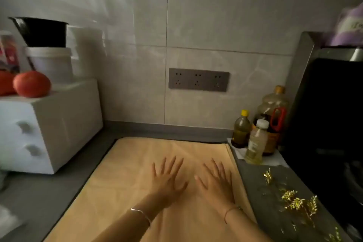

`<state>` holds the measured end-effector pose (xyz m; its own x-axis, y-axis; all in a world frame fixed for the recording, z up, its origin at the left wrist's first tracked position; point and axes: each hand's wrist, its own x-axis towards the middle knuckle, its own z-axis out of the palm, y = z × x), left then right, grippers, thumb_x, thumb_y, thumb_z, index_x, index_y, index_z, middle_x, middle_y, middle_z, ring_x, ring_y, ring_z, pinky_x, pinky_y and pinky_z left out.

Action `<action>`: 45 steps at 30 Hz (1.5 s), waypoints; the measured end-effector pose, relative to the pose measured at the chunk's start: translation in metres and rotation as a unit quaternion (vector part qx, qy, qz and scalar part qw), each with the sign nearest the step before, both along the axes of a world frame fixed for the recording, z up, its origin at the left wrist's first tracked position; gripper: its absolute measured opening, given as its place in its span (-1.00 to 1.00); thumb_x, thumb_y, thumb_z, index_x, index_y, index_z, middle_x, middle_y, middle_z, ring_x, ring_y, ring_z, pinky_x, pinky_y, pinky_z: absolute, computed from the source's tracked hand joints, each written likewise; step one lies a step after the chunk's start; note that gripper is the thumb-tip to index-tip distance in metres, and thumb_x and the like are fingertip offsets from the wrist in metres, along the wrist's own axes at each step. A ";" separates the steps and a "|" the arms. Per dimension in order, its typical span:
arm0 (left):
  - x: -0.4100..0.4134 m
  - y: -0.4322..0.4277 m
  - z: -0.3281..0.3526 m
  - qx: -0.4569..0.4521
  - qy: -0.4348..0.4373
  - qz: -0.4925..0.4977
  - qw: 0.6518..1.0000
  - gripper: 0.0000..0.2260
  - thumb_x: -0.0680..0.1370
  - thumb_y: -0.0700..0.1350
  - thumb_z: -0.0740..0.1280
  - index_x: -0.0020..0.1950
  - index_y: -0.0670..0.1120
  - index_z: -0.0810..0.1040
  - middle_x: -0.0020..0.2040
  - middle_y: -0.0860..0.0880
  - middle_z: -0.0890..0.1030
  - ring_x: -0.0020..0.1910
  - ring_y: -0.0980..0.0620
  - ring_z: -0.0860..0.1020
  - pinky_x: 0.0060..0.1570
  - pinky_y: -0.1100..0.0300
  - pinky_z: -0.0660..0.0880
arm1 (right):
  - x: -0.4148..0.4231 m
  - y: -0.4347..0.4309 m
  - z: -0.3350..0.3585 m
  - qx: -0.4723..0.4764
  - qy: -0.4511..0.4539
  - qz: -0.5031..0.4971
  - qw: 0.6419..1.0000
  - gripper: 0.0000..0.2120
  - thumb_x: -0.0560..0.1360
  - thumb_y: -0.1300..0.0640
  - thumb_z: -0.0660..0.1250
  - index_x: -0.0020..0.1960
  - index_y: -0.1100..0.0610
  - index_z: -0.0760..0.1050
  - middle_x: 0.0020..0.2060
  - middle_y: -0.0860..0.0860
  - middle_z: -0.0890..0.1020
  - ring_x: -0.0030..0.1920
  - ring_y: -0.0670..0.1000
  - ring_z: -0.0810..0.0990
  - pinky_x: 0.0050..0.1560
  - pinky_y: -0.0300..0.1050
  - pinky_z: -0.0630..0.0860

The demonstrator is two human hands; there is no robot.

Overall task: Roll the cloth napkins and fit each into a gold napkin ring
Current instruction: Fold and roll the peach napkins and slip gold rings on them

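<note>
Where the flat tan cloth napkin (pixel 121 179) covers the dark grey counter (pixel 29 194), the left hand (pixel 167 181) and right hand (pixel 219 184) lie side by side on it, fingers spread straight, gripping nothing. Leafy gold napkin rings (pixel 294 201) lie just to its right. Beyond stand oil bottles (pixel 256 141), a white microwave (pixel 59 124) and a grey wall socket (pixel 198 79).

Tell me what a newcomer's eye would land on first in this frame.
The left hand and the right hand lie flat, fingers spread, on a tan cloth napkin covering the middle of the grey counter. To the cloth's right, gold napkin rings with leafy sprigs glint on the bare counter. At far left, a red tomato sits on a white appliance.
</note>
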<state>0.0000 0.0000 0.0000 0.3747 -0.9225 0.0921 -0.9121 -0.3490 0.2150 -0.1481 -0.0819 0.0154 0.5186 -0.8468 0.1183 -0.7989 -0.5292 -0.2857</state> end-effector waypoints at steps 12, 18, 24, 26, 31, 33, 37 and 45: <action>-0.001 0.007 -0.025 0.072 -0.006 -0.047 0.996 -0.42 0.55 0.32 -0.08 0.53 0.17 -0.08 0.55 0.08 -0.11 0.52 -0.03 -0.16 0.45 -0.12 -0.22 | -0.025 -0.010 -0.052 -0.003 0.046 0.131 0.990 -0.47 0.58 -0.24 -0.06 0.51 -0.15 0.01 0.53 -0.11 0.00 0.52 -0.04 -0.07 0.48 -0.06 -0.11; -0.001 0.006 -0.028 0.069 -0.018 -0.039 0.997 -0.39 0.52 0.37 -0.10 0.52 0.19 -0.08 0.55 0.09 -0.10 0.52 -0.02 -0.15 0.45 -0.11 -0.19 | -0.022 -0.009 -0.053 -0.007 0.047 0.122 0.991 -0.46 0.57 -0.26 -0.05 0.51 -0.16 0.00 0.53 -0.13 -0.01 0.52 -0.05 -0.08 0.49 -0.04 -0.12; -0.004 0.013 -0.026 0.052 -0.009 -0.041 0.998 -0.44 0.56 0.30 -0.06 0.53 0.16 -0.03 0.55 0.08 -0.05 0.53 -0.01 -0.10 0.46 -0.08 -0.16 | -0.026 -0.003 -0.046 0.008 0.067 0.124 0.990 -0.45 0.57 -0.26 -0.06 0.51 -0.16 -0.02 0.53 -0.11 -0.04 0.52 -0.05 -0.09 0.50 -0.02 -0.12; -0.006 0.024 -0.026 0.046 -0.001 -0.051 0.998 -0.45 0.57 0.29 -0.06 0.53 0.16 -0.02 0.55 0.09 -0.03 0.53 0.01 -0.09 0.47 -0.06 -0.15 | -0.030 0.003 -0.044 0.012 0.073 0.133 0.988 -0.45 0.58 -0.25 -0.07 0.52 -0.15 -0.03 0.53 -0.11 -0.05 0.52 -0.05 -0.11 0.50 -0.03 -0.13; -0.020 0.078 -0.027 0.059 0.007 -0.088 0.994 -0.42 0.54 0.33 -0.06 0.52 0.20 -0.07 0.55 0.11 -0.08 0.52 0.06 -0.14 0.48 -0.01 -0.18 | -0.070 0.053 -0.041 0.024 0.085 0.214 0.973 -0.43 0.56 -0.28 -0.09 0.52 -0.18 -0.10 0.52 -0.18 -0.13 0.51 -0.13 -0.20 0.49 -0.13 -0.21; -0.028 0.105 -0.026 0.067 0.009 -0.119 0.991 -0.41 0.52 0.36 -0.06 0.51 0.24 -0.09 0.55 0.13 -0.11 0.52 0.07 -0.17 0.47 -0.01 -0.20 | -0.089 0.081 -0.040 0.024 0.082 0.253 0.964 -0.39 0.52 -0.33 -0.11 0.51 -0.20 -0.10 0.51 -0.22 -0.13 0.48 -0.20 -0.23 0.47 -0.20 -0.24; -0.040 0.152 -0.020 0.094 0.012 -0.174 0.980 -0.34 0.41 0.47 -0.09 0.47 0.34 -0.15 0.53 0.17 -0.15 0.51 0.08 -0.22 0.46 -0.06 -0.24 | -0.118 0.120 -0.035 0.028 0.098 0.302 0.948 -0.29 0.39 -0.45 -0.10 0.48 -0.26 -0.09 0.48 -0.26 -0.16 0.45 -0.27 -0.27 0.39 -0.31 -0.32; -0.046 0.190 -0.020 0.115 0.006 -0.218 0.969 -0.19 0.32 0.50 0.16 0.46 0.37 -0.15 0.53 0.20 -0.18 0.50 0.10 -0.26 0.46 -0.03 -0.27 | -0.135 0.147 -0.025 0.019 0.084 0.317 0.944 -0.32 0.33 -0.44 0.17 0.42 -0.35 0.12 0.46 -0.31 0.02 0.47 -0.26 -0.08 0.40 -0.33 -0.14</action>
